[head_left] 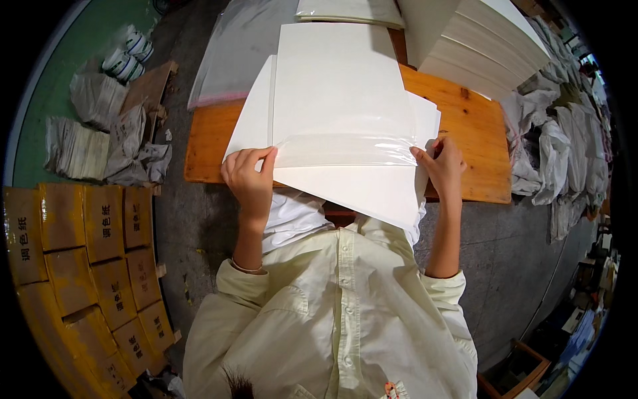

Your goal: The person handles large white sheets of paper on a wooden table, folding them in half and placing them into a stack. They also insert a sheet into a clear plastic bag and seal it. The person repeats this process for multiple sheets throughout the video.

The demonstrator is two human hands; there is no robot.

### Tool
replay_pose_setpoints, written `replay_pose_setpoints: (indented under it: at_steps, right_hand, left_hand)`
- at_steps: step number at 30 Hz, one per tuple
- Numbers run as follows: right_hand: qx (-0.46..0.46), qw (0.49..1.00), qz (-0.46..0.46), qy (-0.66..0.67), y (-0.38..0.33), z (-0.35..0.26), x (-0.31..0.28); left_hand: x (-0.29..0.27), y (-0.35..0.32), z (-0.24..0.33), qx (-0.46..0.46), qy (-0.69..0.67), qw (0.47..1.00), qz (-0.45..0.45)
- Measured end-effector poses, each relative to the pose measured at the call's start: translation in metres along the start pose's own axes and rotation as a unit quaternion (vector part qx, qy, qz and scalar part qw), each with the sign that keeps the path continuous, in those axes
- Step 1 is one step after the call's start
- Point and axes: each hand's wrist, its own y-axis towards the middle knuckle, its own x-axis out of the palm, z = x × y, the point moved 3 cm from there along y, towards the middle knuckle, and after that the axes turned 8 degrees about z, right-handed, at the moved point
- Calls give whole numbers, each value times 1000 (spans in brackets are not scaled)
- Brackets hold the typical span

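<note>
Two hands grip a stack of white paper sheets (pixel 345 126) at its near edge, over a wooden table (pixel 478 133). The left hand (pixel 250 178) pinches the near left corner, thumb on top and fingers curled under, closed on the sheets and on the mouth of a clear plastic bag (pixel 345 149) that wraps the stack's upper part. The right hand (pixel 444 166) clamps the near right edge of the same sheets, its fingers folded around the paper and bag rim. Between the hands the bag's open edge shows as a glossy band across the paper, and below it a bare white sheet hangs toward the person's pale shirt. Beyond the right hand, farther on the table, rises a tall pile of white paper (pixel 492 46). Beyond the left hand lies a flat sheaf of clear bags (pixel 239 53). Well off to the left of the left hand, yellow cartons (pixel 100 253) sit on the floor, with grey bundles (pixel 106 139) past them.
</note>
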Motion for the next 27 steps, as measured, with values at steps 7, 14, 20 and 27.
replay_pose_setpoints:
  at_steps: [7,14,20,27]
  right_hand:
    - [-213,966,147,19,-5,-29,-11]
    - [-389,919,38,44,-21,-48,-9]
    - [-374,927,17,33,-9,-31,-13]
    - [-318,932,163,54,-38,-59,-18]
  left_hand:
    - [-1,18,17,-50,9,999,19]
    - [1,31,18,328,26,932,-153]
    - [-1,42,27,380,-18,885,-267]
    - [32,15,83,227,-101,955,-160]
